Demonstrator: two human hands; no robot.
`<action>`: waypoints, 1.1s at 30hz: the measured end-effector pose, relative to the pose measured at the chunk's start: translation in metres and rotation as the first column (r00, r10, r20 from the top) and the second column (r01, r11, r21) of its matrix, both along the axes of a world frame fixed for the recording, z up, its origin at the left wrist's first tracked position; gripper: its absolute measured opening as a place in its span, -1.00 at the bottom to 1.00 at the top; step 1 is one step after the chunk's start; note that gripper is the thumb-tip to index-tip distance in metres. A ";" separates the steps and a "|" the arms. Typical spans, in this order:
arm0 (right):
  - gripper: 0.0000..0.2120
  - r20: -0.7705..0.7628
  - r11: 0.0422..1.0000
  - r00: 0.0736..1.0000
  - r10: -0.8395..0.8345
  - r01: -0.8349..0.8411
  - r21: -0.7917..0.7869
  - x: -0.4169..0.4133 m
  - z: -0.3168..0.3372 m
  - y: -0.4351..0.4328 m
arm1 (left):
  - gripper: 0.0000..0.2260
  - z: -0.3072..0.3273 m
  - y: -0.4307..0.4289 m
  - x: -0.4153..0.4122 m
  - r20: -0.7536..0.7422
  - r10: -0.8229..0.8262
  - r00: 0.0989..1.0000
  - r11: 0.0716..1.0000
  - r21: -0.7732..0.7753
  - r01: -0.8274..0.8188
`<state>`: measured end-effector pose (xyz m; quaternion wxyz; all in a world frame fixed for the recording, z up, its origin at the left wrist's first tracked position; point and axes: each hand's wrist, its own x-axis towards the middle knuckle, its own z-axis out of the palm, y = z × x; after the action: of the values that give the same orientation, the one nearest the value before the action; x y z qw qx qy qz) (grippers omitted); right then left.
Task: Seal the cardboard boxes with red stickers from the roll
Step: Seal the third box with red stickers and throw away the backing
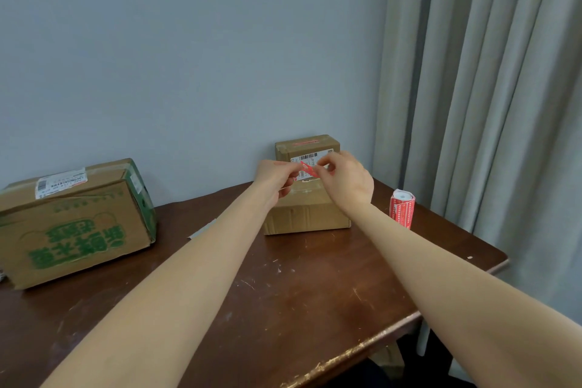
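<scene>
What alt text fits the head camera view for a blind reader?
A person's left hand and right hand pinch a small red sticker between them over a plain brown cardboard box on a scratched dark wooden table. A red sticker roll stands to the right; a larger green-printed cardboard box lies left.

Arms outstretched, left grip and right grip pinch a sticker.

Aloft, small red paper sticker before plain brown cardboard box; red sticker roll upright, near its right; green-printed cardboard box well apart, left.
</scene>
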<state>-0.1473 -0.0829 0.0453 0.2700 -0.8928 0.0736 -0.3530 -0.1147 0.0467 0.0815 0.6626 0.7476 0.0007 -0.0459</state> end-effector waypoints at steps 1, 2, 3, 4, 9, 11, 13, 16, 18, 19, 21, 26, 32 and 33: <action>-0.80 -0.032 0.993 0.999 -0.029 0.032 0.113 0.001 0.001 -0.004 | -0.90 0.000 0.002 0.001 0.002 0.008 1.000 1.000 0.004 -0.008; -0.80 -0.057 0.969 0.998 -0.037 0.050 0.242 0.001 0.003 -0.008 | -0.90 -0.001 0.004 0.003 0.004 0.015 1.000 1.000 0.004 -0.015; -0.79 -0.070 0.928 0.997 -0.033 0.057 0.369 0.003 0.004 -0.011 | -0.90 -0.001 0.007 0.004 0.005 0.025 1.000 1.000 0.005 -0.025; -0.79 -0.075 0.876 0.997 -0.022 0.055 0.479 0.004 0.004 -0.015 | -0.90 -0.001 0.009 0.005 0.008 0.031 0.999 1.000 0.005 -0.031; -0.67 -0.053 0.668 0.993 0.101 -0.028 0.744 0.013 0.000 -0.018 | -0.87 -0.002 0.014 0.009 0.049 0.041 0.998 0.999 0.001 -0.041; -0.55 -0.043 0.624 0.984 0.170 -0.074 0.778 0.014 0.001 -0.017 | -0.86 -0.002 0.015 0.011 0.061 0.050 0.997 0.999 0.007 -0.050; -0.55 -0.059 0.638 0.971 0.231 -0.105 0.763 0.014 0.002 -0.015 | -0.85 -0.003 0.015 0.013 0.066 0.060 0.996 0.998 0.003 -0.061; -0.65 -0.104 0.694 0.956 0.275 -0.122 0.709 0.015 0.002 -0.010 | -0.85 -0.003 0.016 0.015 0.070 0.069 0.995 0.998 -0.001 -0.069; -0.77 -0.104 0.706 0.958 0.269 -0.123 0.697 0.017 0.002 -0.007 | -0.86 -0.004 0.016 0.016 0.068 0.070 0.995 0.997 0.006 -0.071; -0.81 -0.100 0.704 0.959 0.264 -0.121 0.700 0.019 0.002 -0.007 | -0.86 -0.004 0.016 0.016 0.067 0.073 0.995 0.997 0.009 -0.074; -0.83 -0.095 0.695 0.960 0.262 -0.120 0.709 0.022 0.003 -0.009 | -0.88 -0.004 0.016 0.018 0.066 0.087 0.994 0.996 0.012 -0.088; -0.83 -0.145 0.722 0.957 0.252 -0.086 0.686 0.030 0.006 -0.016 | -0.84 -0.009 0.016 0.026 0.068 0.108 0.992 0.992 0.056 -0.112; -0.76 -0.285 0.861 0.942 0.179 -0.010 0.508 0.041 0.006 -0.024 | -0.62 -0.025 0.013 0.040 0.104 0.113 0.988 0.967 0.217 -0.133; -0.74 -0.311 0.886 0.937 0.158 0.004 0.464 0.044 0.005 -0.026 | -0.64 -0.029 0.012 0.044 0.118 0.105 0.987 0.957 0.256 -0.133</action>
<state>-0.1037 -0.1086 0.0500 0.4698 -0.8534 0.1640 -0.1552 -0.0711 0.0588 0.0528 0.5581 0.8289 0.0177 0.0331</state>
